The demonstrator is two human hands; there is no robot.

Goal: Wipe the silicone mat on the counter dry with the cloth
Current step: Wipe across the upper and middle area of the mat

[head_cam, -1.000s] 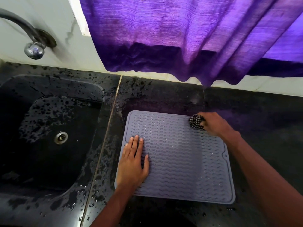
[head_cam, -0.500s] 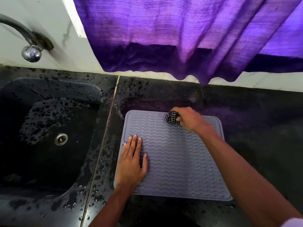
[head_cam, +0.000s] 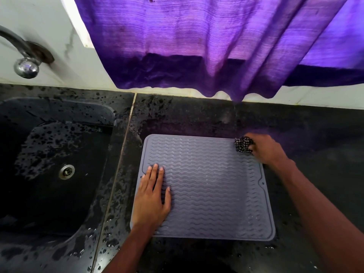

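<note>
Wiping is under way but, in my judgement, well short of finished. The mat (head_cam: 206,186) lies flat on the black counter (head_cam: 315,138), just beside the sink (head_cam: 49,174), its near edge toward the person. Small beads of water show on its near-right part and along the right border; the far band looks duller and may be drier, though the glare makes this uncertain. I would put the work at an early-to-middle stage: the far strip addressed, the middle and near rows left to do. The counter around the mat also carries droplets, which could creep back under the edges.

Right hand (head_cam: 266,150): fingers curled tight around a bunched checked cloth (head_cam: 243,144), pressing it onto the mat's far right corner. Its outline is blurred, consistent with a stroke in progress.

Left hand (head_cam: 151,198): flat and spread, fingers together and thumb out, palm down on the mat's left side near the border. It holds nothing; it appears to pin the mat against sliding.
</note>
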